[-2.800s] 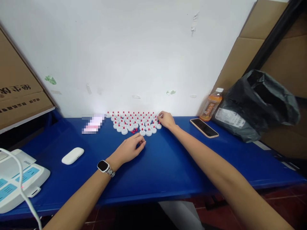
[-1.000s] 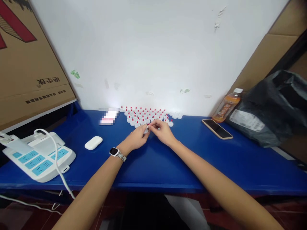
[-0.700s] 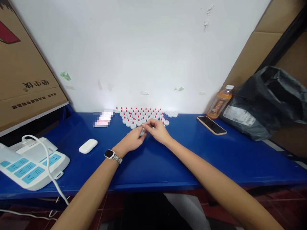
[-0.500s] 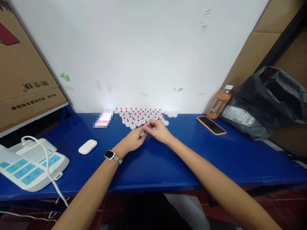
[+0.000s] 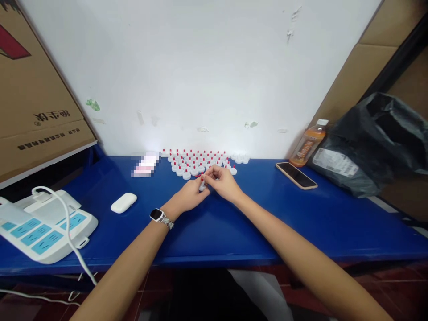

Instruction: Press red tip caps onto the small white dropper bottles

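Both hands meet over the table at its middle, just in front of rows of white round caps (image 5: pixel 186 175) with red tips. Closed around a small white cap (image 5: pixel 202 186) is my left hand (image 5: pixel 190 195), which wears a watch and bracelet at the wrist. My right hand (image 5: pixel 225 183) pinches at the top of that cap, where a bit of red shows between the fingertips. The fingers hide most of the piece. Several small red tips lie partly covered behind the hands. At the right end of the rows sit white caps (image 5: pixel 241 159) with no red on them.
On the blue table (image 5: pixel 247 232) are a white earbud case (image 5: pixel 123 203), a power strip (image 5: pixel 50 236) with a cable, a phone (image 5: pixel 296 175), an orange drink bottle (image 5: pixel 307 145) and a black plastic bag (image 5: pixel 371 142). A blurred card (image 5: pixel 145 165) lies near the wall.
My hands have shifted slightly to the right in the view, still together on the cap. The view itself has moved a little; the rows of caps look the same.
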`<state>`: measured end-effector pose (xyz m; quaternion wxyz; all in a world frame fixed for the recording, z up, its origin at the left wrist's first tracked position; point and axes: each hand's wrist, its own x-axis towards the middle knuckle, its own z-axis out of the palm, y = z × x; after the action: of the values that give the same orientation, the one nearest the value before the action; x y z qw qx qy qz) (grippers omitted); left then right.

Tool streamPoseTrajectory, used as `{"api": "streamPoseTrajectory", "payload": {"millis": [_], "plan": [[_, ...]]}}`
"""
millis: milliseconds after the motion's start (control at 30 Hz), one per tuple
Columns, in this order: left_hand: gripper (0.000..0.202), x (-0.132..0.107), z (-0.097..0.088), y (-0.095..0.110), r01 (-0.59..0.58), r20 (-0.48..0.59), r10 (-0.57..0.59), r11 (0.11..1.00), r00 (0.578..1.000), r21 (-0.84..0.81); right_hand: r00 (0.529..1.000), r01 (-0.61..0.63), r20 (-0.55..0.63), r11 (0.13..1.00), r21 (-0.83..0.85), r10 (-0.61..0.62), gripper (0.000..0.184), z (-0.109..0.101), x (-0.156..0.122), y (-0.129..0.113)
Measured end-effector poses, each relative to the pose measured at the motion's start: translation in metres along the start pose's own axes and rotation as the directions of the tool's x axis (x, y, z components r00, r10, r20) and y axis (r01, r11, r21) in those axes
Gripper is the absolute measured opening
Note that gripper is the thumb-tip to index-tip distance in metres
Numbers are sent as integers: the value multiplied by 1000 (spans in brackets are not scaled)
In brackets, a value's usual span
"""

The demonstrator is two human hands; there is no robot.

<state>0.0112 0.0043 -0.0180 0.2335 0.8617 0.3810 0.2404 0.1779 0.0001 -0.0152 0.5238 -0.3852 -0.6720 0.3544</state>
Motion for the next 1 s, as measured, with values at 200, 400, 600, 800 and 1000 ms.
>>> {"api": "streamPoseTrajectory", "payload": {"millis": [200, 400, 600, 800, 1000], "plan": [[27, 4, 2, 0, 64, -43, -64, 998, 997, 3, 999, -22, -32, 1000, 3, 22, 34, 8, -1, 6], [35, 3, 2, 2, 114, -59, -112, 993, 992, 28, 999, -31, -45, 999, -37, 30, 31, 11, -2, 9], [39, 3, 4, -1, 114, -83, -110, 992, 991, 49, 998, -25, -53, 989, -143, 18, 24, 13, -5, 6], [41, 4, 3, 2, 125, -62, -121, 989, 991, 75, 989, 1, -146, 984, -181, -28, 19, 14, -4, 0], [36, 2, 1, 2, 101, -63, -99, 995, 993, 22, 989, -8, -150, 995, -98, -7, 17, 14, -3, 5]]}}
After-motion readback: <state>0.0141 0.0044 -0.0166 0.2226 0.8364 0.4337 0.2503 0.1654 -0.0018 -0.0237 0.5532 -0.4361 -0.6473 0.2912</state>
